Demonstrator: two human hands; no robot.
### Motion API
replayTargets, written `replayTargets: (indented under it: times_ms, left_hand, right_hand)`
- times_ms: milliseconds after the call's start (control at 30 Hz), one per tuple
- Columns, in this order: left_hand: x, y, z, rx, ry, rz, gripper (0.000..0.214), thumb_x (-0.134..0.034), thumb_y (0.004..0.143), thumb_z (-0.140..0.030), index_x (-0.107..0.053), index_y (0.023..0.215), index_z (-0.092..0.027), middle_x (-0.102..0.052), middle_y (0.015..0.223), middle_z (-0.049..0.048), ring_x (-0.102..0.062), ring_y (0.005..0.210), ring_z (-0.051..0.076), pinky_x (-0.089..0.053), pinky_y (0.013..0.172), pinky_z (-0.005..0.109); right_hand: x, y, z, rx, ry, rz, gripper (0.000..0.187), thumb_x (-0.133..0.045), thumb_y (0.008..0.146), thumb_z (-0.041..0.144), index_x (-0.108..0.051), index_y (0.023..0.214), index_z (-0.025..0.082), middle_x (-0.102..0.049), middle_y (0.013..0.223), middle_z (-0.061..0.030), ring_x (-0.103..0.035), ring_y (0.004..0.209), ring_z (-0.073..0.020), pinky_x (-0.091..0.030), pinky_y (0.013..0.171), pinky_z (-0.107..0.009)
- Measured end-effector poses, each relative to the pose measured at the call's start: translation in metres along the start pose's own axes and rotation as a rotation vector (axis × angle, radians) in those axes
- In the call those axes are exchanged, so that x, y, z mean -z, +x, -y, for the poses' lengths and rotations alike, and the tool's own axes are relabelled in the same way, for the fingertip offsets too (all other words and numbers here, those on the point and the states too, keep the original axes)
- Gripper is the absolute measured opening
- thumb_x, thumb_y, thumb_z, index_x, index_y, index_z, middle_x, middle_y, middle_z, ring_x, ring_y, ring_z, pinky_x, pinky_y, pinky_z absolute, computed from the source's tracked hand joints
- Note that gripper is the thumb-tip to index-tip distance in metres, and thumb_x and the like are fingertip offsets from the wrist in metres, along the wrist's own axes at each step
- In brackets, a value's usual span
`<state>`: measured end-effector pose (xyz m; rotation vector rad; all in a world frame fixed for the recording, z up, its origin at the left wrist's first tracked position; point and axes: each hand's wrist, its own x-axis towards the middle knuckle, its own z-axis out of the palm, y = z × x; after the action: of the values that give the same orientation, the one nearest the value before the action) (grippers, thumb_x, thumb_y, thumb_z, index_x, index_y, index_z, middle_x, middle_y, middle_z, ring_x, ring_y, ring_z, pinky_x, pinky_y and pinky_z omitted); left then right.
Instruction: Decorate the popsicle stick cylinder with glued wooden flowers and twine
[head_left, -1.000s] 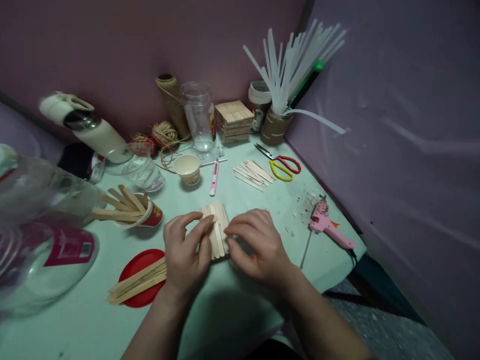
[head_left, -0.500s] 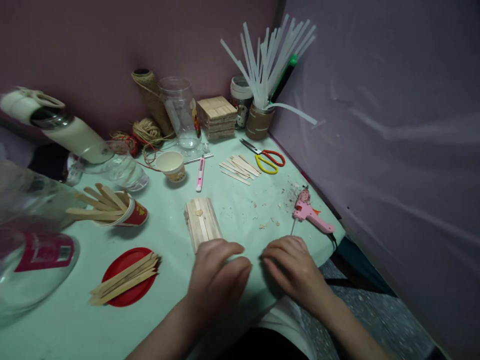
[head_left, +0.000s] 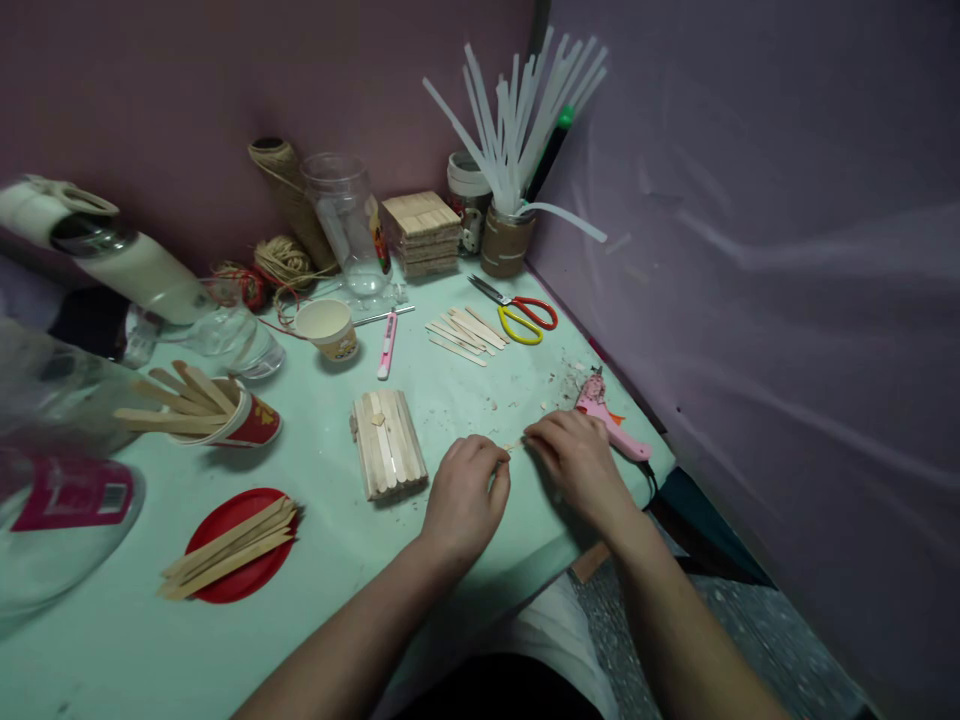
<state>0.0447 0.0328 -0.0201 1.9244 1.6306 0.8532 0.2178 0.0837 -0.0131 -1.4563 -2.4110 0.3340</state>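
My left hand rests low over the table with its fingers curled and its thumb close to the index finger. Opposite it, my right hand is closed, fingertips pressed together and pointing left. Tiny pale wood scraps show between the two sets of fingertips; what either hand pinches is too small to make out. Left of my left hand lies a small box-like piece covered with craft sticks, a small wooden tab near its top. The pink hot glue gun lies just beyond my right hand, partly covered by it.
Scissors, a stick pile and a pink cutter lie farther back. On the left are a tipped paper cup of sticks and a red plate with sticks. Glue sticks stand in a holder.
Both hands have moved forward over the wood scraps and drawn closer together. My left hand no longer covers the stick-covered piece's near end. The view has shifted slightly right.
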Motion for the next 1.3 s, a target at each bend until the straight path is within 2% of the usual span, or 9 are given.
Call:
replayTargets:
  times_ms: [200, 367, 500, 633, 767, 967, 1067, 1200, 1300]
  left_hand:
    - [-0.002, -0.006, 0.008, -0.035, -0.03, -0.032, 0.014, -0.051, 0.09, -0.012, -0.064, 0.092, -0.017, -0.066, 0.091, 0.0076, -0.06, 0.089, 0.022, -0.051, 0.08, 0.037]
    - [0.003, -0.008, 0.008, -0.023, -0.165, -0.048, 0.016, -0.051, 0.089, -0.016, -0.064, 0.097, -0.017, -0.067, 0.092, 0.0082, -0.062, 0.086, 0.02, -0.051, 0.078, 0.036]
    - [0.003, -0.011, 0.003, 0.14, -0.459, 0.084, 0.014, -0.06, 0.085, -0.022, -0.066, 0.096, -0.018, -0.068, 0.085, 0.0046, -0.062, 0.072, 0.015, -0.052, 0.07, 0.03]
    - [0.004, -0.011, -0.003, 0.262, -0.627, 0.259, 0.009, -0.064, 0.08, -0.021, -0.068, 0.088, -0.019, -0.071, 0.081, 0.0026, -0.064, 0.073, 0.015, -0.051, 0.071, 0.028]
    - [0.004, -0.011, -0.005, 0.285, -0.567, 0.296, 0.007, -0.062, 0.081, -0.02, -0.068, 0.085, -0.02, -0.07, 0.078, 0.0011, -0.062, 0.071, 0.015, -0.049, 0.068, 0.027]
    - [0.002, -0.013, -0.001, 0.13, -0.379, 0.295, 0.012, -0.058, 0.086, -0.022, -0.068, 0.08, -0.02, -0.067, 0.076, 0.0012, -0.06, 0.071, 0.015, -0.045, 0.067, 0.028]
    - [0.002, -0.014, 0.0, 0.121, -0.362, 0.304, 0.014, -0.055, 0.087, -0.022, -0.068, 0.08, -0.02, -0.068, 0.077, 0.0014, -0.06, 0.072, 0.016, -0.045, 0.068, 0.029]
    - [0.004, -0.013, -0.001, 0.198, -0.391, 0.271, 0.013, -0.055, 0.085, -0.022, -0.067, 0.08, -0.02, -0.066, 0.075, 0.0013, -0.058, 0.069, 0.016, -0.045, 0.067, 0.029]
    - [0.004, -0.011, 0.0, 0.365, -0.561, 0.221, 0.011, -0.058, 0.082, -0.026, -0.066, 0.079, -0.019, -0.066, 0.072, 0.0013, -0.058, 0.066, 0.015, -0.045, 0.063, 0.028]
  right_hand:
    - [-0.01, 0.013, 0.005, 0.053, -0.02, 0.098, 0.015, -0.056, 0.094, 0.016, -0.066, 0.084, 0.021, -0.066, 0.088, -0.0042, -0.055, 0.089, -0.0225, -0.032, 0.085, -0.04]
    - [0.008, 0.002, 0.007, 0.063, 0.035, 0.122, 0.014, -0.053, 0.095, 0.014, -0.059, 0.084, 0.02, -0.063, 0.082, -0.0026, -0.055, 0.084, -0.0211, -0.035, 0.081, -0.038]
    - [0.031, -0.02, 0.017, 0.083, 0.219, 0.232, 0.014, -0.05, 0.096, 0.015, -0.056, 0.086, 0.021, -0.061, 0.081, -0.0021, -0.054, 0.079, -0.0195, -0.04, 0.072, -0.033]
    - [0.037, -0.036, 0.025, 0.059, 0.32, 0.293, 0.014, -0.047, 0.099, 0.017, -0.056, 0.09, 0.022, -0.06, 0.085, -0.0025, -0.054, 0.082, -0.0191, -0.043, 0.071, -0.032]
    - [0.03, -0.041, 0.026, 0.0, 0.342, 0.258, 0.011, -0.048, 0.097, 0.014, -0.056, 0.095, 0.022, -0.061, 0.088, -0.0031, -0.057, 0.085, -0.0195, -0.046, 0.072, -0.033]
    - [0.025, -0.04, 0.028, 0.014, 0.305, 0.225, 0.011, -0.05, 0.094, 0.012, -0.055, 0.092, 0.022, -0.062, 0.086, -0.0031, -0.058, 0.082, -0.0202, -0.047, 0.071, -0.034]
    - [0.024, -0.04, 0.028, 0.009, 0.306, 0.206, 0.01, -0.051, 0.094, 0.013, -0.054, 0.09, 0.022, -0.062, 0.084, -0.0027, -0.058, 0.08, -0.0198, -0.047, 0.07, -0.033]
    - [0.02, -0.033, 0.015, 0.032, 0.272, 0.141, 0.008, -0.052, 0.095, 0.016, -0.058, 0.095, 0.022, -0.065, 0.087, -0.0041, -0.059, 0.082, -0.0206, -0.046, 0.072, -0.034]
    - [0.017, -0.02, -0.004, 0.075, 0.066, 0.003, 0.013, -0.054, 0.094, 0.018, -0.065, 0.1, 0.021, -0.068, 0.095, -0.0084, -0.059, 0.089, -0.0251, -0.042, 0.078, -0.039]
